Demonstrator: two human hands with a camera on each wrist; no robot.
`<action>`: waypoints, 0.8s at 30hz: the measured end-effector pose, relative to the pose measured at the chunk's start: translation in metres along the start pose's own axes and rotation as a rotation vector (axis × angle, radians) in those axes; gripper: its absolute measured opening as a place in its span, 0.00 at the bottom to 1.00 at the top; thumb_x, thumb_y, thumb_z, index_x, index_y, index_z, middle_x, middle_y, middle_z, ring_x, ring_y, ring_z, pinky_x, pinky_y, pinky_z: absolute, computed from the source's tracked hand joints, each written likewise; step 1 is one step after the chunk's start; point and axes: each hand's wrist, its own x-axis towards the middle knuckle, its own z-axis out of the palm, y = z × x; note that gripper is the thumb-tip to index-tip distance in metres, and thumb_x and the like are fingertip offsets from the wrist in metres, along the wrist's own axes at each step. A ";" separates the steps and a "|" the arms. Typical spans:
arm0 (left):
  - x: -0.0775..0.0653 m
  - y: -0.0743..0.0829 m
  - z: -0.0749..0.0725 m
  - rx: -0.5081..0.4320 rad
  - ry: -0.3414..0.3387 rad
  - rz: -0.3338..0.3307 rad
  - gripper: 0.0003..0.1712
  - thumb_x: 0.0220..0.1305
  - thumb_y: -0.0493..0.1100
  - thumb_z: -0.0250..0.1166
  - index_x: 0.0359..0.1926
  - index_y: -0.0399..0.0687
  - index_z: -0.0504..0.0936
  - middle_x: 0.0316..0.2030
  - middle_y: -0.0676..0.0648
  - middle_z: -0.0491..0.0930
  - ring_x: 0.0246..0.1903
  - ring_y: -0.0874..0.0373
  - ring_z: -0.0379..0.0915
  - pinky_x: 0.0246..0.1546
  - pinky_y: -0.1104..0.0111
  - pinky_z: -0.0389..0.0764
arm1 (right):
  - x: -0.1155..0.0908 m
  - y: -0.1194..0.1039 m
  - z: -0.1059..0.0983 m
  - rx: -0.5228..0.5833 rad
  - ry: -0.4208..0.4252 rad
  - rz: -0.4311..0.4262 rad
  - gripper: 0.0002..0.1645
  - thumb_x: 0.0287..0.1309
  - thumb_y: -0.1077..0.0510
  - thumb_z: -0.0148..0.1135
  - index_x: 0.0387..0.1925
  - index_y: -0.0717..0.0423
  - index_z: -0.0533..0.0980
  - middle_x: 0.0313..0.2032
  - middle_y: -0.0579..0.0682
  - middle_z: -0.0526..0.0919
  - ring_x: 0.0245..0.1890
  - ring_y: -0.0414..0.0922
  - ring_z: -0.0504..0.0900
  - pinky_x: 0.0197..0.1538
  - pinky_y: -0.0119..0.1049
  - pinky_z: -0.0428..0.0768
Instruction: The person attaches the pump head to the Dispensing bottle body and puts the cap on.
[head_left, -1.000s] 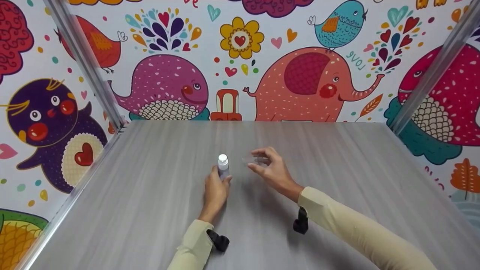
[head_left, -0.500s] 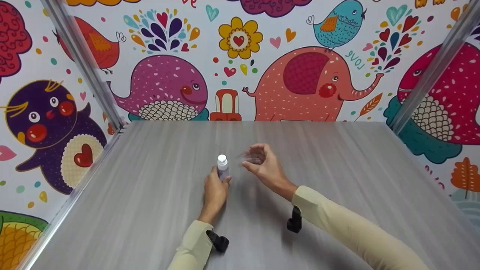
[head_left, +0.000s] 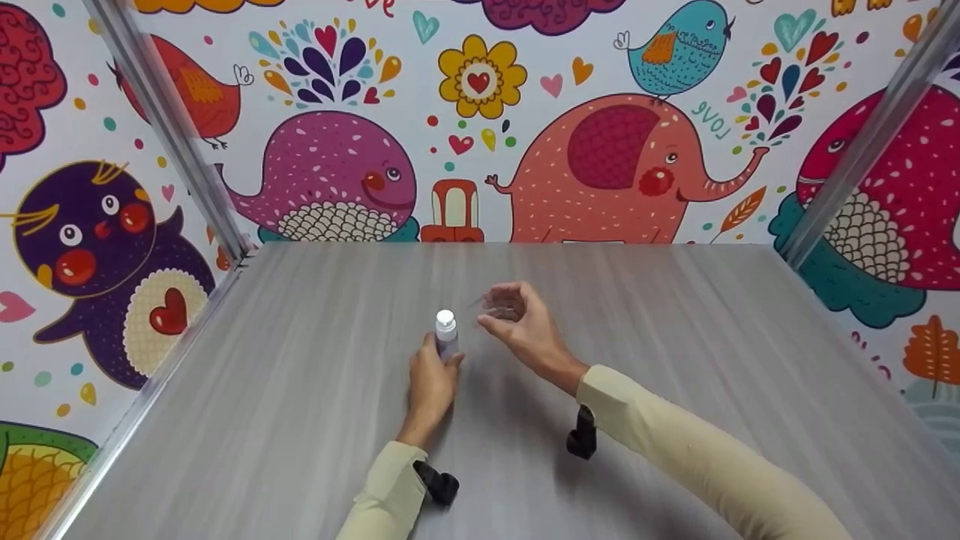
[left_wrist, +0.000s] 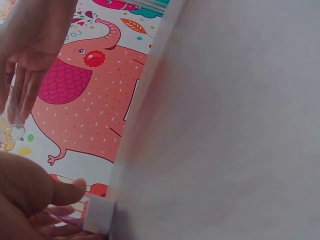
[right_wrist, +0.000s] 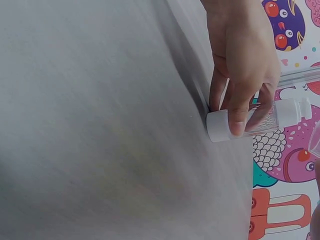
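Observation:
In the head view, my left hand (head_left: 432, 384) holds a small pump bottle (head_left: 447, 339) upright on the table. The right wrist view shows this bottle (right_wrist: 269, 120) with clear walls, a white base and a white pump top; fingers and thumb wrap its lower part. Just right of the bottle top, my right hand (head_left: 534, 334) is raised above the table, thumb and fingers pinching a clear cap (head_left: 487, 306). The transparent cap (left_wrist: 14, 131) hangs from the fingertips in the left wrist view, apart from the bottle.
The grey wood-grain table (head_left: 300, 420) runs back to a wall printed with cartoon animals (head_left: 600, 180). Metal posts (head_left: 169, 135) stand at the left and right corners. A small black camera (head_left: 437, 482) is strapped at each wrist.
My right hand has moved a little left and away from me with the clear cap, coming closer to the bottle top. The left hand and the bottle have stayed in place.

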 end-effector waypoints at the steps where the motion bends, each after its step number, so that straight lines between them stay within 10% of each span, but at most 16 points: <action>1: 0.000 0.000 0.000 -0.001 -0.002 -0.003 0.19 0.53 0.33 0.65 0.46 0.31 0.72 0.43 0.33 0.79 0.47 0.41 0.76 0.49 0.50 0.73 | 0.001 -0.001 0.001 -0.008 -0.001 -0.007 0.28 0.51 0.65 0.64 0.52 0.69 0.65 0.47 0.66 0.76 0.46 0.58 0.78 0.48 0.33 0.78; 12: -0.001 0.000 -0.001 -0.014 -0.007 0.016 0.17 0.53 0.32 0.64 0.45 0.32 0.73 0.43 0.33 0.79 0.46 0.42 0.76 0.48 0.51 0.74 | 0.011 0.013 0.007 -0.044 -0.009 -0.042 0.27 0.52 0.61 0.64 0.54 0.57 0.69 0.47 0.59 0.78 0.46 0.50 0.79 0.49 0.38 0.78; 24: 0.000 -0.001 -0.002 -0.030 -0.017 0.021 0.15 0.53 0.32 0.64 0.43 0.33 0.73 0.42 0.34 0.79 0.44 0.44 0.77 0.45 0.52 0.75 | 0.013 -0.011 0.016 -0.027 -0.075 -0.088 0.26 0.54 0.66 0.61 0.56 0.65 0.68 0.50 0.63 0.76 0.50 0.62 0.76 0.55 0.52 0.73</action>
